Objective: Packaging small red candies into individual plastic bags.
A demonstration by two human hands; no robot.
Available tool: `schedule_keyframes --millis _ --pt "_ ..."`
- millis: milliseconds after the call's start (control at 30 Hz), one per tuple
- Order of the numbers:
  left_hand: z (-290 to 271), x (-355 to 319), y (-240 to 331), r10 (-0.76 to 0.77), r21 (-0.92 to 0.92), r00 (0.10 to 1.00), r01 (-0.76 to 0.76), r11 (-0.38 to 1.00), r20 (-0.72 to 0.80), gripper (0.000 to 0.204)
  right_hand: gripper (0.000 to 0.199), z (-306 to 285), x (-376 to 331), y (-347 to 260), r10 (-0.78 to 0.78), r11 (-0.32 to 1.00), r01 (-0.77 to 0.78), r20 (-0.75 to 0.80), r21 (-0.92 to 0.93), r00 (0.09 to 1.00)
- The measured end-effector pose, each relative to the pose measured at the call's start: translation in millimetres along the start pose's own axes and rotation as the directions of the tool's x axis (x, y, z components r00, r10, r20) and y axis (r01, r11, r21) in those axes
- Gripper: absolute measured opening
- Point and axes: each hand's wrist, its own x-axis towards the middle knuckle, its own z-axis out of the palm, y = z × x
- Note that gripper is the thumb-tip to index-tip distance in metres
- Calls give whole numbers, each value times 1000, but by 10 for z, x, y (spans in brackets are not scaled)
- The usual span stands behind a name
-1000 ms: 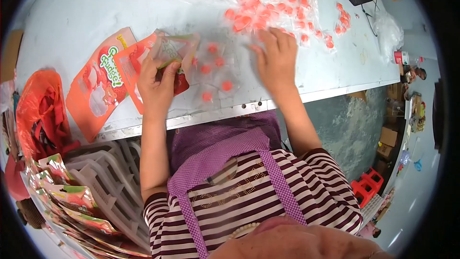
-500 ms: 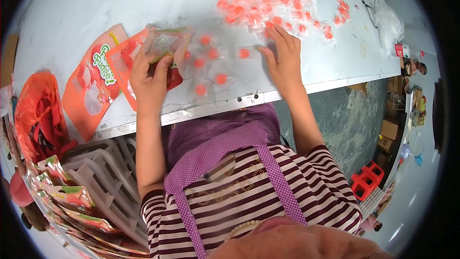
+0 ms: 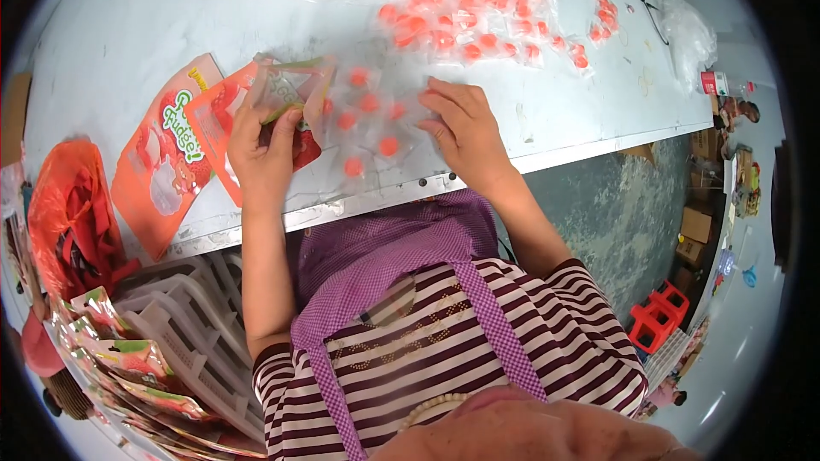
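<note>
Locate the red-and-green, strawberry-printed plastic pouch (image 3: 305,85) on the table, in your left hand (image 3: 264,130); your thumb and fingers pinch its edge, and its mouth appears parted. If your thumb presses inward, the mouth may fold shut; if the pinch slackens, the pouch may tip.

Just right of it, small round red pieces in clear film wrappers (image 3: 368,103) lie loosely grouped. Their wrappers overlap and could cling, so several may shift together when one is moved.

Your right hand (image 3: 462,129) is unclenched, with fingers curved and thumb apart; you cannot tell whether its fingertips touch film. Too wide a sweep toward your body could push the nearest pieces over the metal-trimmed table edge (image 3: 376,198).

Left of your left hand, flat pink-red printed pouches (image 3: 166,154) overlap; a dragging wrist might displace them. Beyond your right hand, the larger pile of wrapped red pieces (image 3: 465,21) could spread if knocked
</note>
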Motion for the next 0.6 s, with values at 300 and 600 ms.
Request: schedule_keyframes --millis 300,600 --pt "-3 17 38 37 31 999 -38 999 30 11 37 -122 334 271 36 921 -45 -32 -386 999" --pt "5 11 67 57 29 998 -57 998 21 9 24 -147 86 212 46 946 -54 -32 -320 998"
